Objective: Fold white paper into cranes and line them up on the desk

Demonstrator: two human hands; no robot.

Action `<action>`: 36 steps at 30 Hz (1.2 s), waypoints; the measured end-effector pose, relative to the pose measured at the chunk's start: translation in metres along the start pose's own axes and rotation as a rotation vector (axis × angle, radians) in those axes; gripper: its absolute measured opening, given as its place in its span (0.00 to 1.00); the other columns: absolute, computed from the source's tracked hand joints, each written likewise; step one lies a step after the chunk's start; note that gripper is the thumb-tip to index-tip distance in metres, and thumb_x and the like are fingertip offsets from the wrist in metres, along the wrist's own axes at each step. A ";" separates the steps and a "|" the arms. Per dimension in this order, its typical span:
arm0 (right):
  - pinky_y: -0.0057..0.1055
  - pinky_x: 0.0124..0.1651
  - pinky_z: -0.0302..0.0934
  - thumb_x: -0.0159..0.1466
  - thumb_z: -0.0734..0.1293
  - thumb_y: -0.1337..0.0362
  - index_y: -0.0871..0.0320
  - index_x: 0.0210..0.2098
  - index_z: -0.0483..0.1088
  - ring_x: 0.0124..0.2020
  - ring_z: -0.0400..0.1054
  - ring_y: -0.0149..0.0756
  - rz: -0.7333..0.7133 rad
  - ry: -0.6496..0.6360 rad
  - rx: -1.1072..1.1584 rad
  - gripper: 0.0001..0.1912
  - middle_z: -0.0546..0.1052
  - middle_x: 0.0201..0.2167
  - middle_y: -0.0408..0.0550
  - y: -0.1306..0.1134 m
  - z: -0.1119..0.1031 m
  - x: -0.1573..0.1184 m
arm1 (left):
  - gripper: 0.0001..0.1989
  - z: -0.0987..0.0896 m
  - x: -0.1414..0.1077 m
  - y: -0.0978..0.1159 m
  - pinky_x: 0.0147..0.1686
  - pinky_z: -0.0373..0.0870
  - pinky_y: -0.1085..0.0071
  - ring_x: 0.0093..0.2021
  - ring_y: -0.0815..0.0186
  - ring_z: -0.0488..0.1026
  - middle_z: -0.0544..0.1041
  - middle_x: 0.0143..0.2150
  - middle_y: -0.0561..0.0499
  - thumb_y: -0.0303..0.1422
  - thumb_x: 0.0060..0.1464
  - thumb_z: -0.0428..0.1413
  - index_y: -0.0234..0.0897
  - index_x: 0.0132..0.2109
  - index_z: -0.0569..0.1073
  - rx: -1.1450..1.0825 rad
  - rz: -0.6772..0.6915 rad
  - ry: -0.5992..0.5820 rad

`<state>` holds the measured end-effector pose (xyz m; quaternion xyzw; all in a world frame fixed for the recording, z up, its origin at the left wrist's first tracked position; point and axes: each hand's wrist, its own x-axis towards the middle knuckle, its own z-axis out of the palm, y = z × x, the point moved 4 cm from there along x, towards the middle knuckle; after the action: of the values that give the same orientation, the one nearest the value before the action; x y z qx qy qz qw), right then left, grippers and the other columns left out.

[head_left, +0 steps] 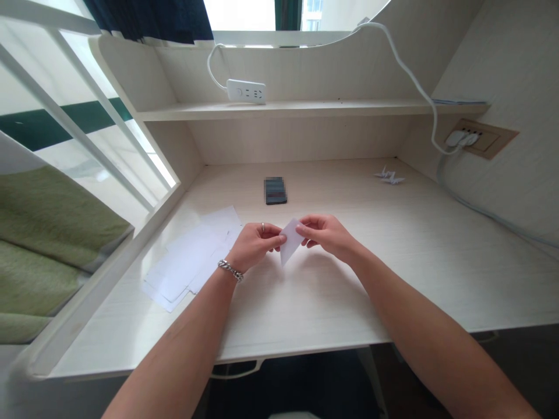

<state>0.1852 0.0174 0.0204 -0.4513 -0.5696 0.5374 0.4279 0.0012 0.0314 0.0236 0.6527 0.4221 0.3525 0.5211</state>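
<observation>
A small folded piece of white paper [290, 241] is held up over the middle of the desk, one pointed end hanging down. My left hand [258, 243] pinches its left edge between thumb and fingers; a ring and a chain bracelet show on that side. Across from it, my right hand [325, 233] grips the upper right corner, fingers curled. Loose sheets of white paper [192, 256] lie overlapping just left of my left hand. Two folded paper cranes [391, 179] rest at the back right of the desk.
A dark phone-like rectangle [275, 191], its face blurred, lies behind my hands. On the shelf [305, 109] sits a white power strip [246, 91]. A white cable [410, 73] runs down to a wall socket [489, 139] at right. Bed rails and green bedding [52, 244] border the left.
</observation>
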 end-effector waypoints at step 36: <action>0.29 0.30 0.71 0.50 0.77 0.61 0.61 0.34 0.76 0.26 0.74 0.32 0.076 -0.046 0.071 0.14 0.78 0.26 0.47 0.003 0.012 -0.002 | 0.06 0.002 -0.003 0.007 0.31 0.68 0.73 0.29 0.69 0.72 0.79 0.28 0.50 0.30 0.44 0.63 0.33 0.33 0.79 -0.006 0.078 0.111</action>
<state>0.1741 0.0126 0.0169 -0.4445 -0.5425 0.5833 0.4097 0.0034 0.0275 0.0300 0.6465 0.4236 0.4097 0.4846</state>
